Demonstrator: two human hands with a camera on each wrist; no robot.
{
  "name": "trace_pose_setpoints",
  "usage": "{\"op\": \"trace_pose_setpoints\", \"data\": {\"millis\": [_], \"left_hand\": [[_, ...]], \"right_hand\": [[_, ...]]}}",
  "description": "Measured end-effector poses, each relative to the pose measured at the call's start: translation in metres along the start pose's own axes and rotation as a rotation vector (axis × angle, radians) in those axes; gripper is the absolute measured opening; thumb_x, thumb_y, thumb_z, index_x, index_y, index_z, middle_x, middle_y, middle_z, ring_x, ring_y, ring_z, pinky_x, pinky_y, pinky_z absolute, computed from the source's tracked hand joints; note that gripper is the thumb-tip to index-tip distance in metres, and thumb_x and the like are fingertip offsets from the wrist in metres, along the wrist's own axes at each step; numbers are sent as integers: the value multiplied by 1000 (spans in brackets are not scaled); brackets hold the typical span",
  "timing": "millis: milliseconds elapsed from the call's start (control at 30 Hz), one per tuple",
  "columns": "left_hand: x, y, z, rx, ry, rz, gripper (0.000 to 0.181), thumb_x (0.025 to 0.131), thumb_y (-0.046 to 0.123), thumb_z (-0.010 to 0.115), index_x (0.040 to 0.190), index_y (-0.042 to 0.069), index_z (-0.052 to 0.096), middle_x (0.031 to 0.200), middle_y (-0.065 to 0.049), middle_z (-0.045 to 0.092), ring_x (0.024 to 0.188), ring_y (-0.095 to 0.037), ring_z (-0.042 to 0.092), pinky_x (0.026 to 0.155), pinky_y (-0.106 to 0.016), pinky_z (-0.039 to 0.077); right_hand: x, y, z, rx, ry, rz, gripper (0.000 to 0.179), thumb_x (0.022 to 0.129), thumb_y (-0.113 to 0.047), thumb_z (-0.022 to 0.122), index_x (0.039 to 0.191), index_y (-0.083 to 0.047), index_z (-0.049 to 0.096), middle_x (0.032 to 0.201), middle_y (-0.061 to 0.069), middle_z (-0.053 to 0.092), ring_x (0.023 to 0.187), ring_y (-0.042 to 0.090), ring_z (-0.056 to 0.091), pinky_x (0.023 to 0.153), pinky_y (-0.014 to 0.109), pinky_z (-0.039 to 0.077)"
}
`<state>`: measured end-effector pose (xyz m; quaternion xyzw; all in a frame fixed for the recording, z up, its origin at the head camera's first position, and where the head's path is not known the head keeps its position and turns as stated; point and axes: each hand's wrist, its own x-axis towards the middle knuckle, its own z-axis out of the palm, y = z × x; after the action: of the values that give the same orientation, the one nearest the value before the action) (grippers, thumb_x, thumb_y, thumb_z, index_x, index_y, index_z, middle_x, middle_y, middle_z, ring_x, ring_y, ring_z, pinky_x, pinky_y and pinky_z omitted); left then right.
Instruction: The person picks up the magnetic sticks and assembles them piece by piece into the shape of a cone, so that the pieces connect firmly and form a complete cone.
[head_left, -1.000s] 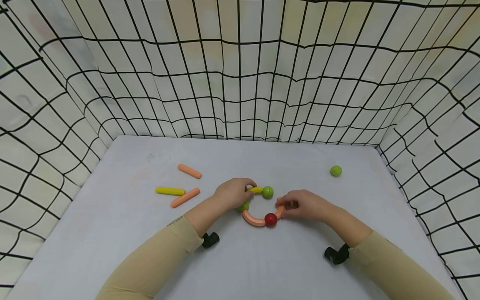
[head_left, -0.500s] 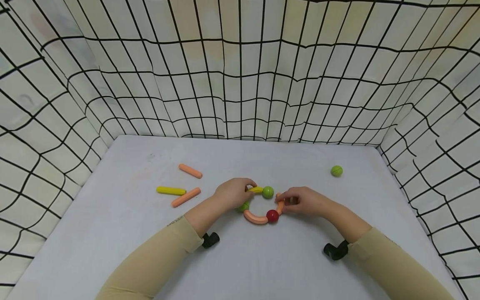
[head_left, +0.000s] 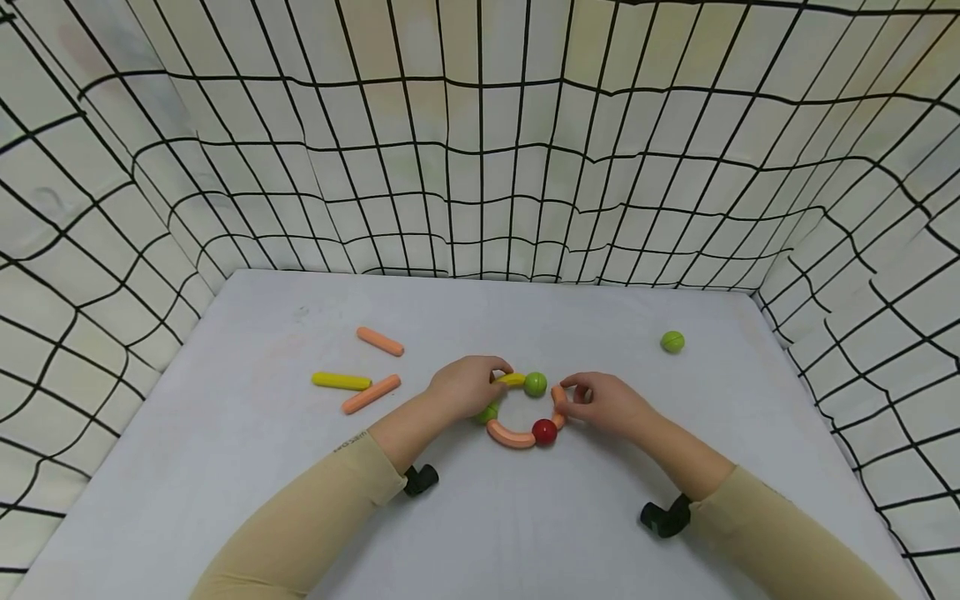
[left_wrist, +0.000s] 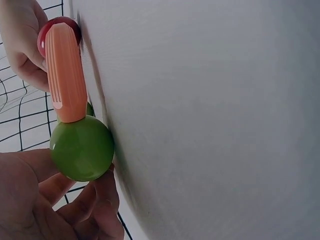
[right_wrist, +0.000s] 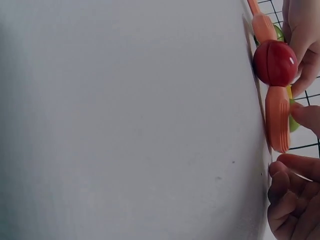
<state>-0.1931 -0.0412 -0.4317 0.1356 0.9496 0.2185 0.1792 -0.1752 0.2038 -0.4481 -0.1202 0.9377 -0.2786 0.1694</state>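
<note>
A ring of curved sticks and balls lies on the table. My left hand (head_left: 467, 387) pinches the yellow curved stick (head_left: 513, 380) at its far left side, most of it covered. Under that hand sits a green ball (left_wrist: 82, 148), joined to an orange curved stick (head_left: 512, 437). A red ball (head_left: 544, 432) links this stick to a second orange curved stick (head_left: 558, 398). Right beside that stick, my right hand (head_left: 609, 403) has thumb and forefinger parted, the thumb touching or very near it. Another green ball (head_left: 536, 384) ends the yellow stick, apart from the second orange stick.
To the left lie a straight yellow stick (head_left: 341, 381), an orange stick (head_left: 371, 394) and another orange stick (head_left: 380, 341). A loose green ball (head_left: 672, 342) is at the far right. Black netting (head_left: 480, 175) walls the white table (head_left: 480, 533) at the back and sides.
The red ball and lower orange sticks shifted slightly away from me, then stayed put. My right hand's fingers have loosened from the second orange stick and drawn slightly right. My left hand has stayed still.
</note>
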Motion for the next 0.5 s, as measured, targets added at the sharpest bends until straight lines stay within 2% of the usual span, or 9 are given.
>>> {"op": "trace_pose_setpoints", "data": {"millis": [233, 500], "left_hand": [[-1, 2, -1, -2, -1, 0, 33, 99, 27, 62, 131, 22, 64, 113, -4, 68, 83, -14, 58, 66, -29, 45], [-1, 1, 0, 5, 5, 2, 33, 99, 27, 61, 131, 22, 64, 113, -4, 68, 84, -13, 58, 67, -30, 46]], "right_hand": [[2, -2, 4, 9, 13, 28, 45, 88, -38, 74, 122, -9, 69, 81, 0, 58, 77, 17, 52, 65, 31, 43], [2, -2, 5, 57, 18, 23, 41, 90, -35, 73, 123, -11, 66, 88, 0, 58, 81, 18, 52, 67, 31, 45]]}}
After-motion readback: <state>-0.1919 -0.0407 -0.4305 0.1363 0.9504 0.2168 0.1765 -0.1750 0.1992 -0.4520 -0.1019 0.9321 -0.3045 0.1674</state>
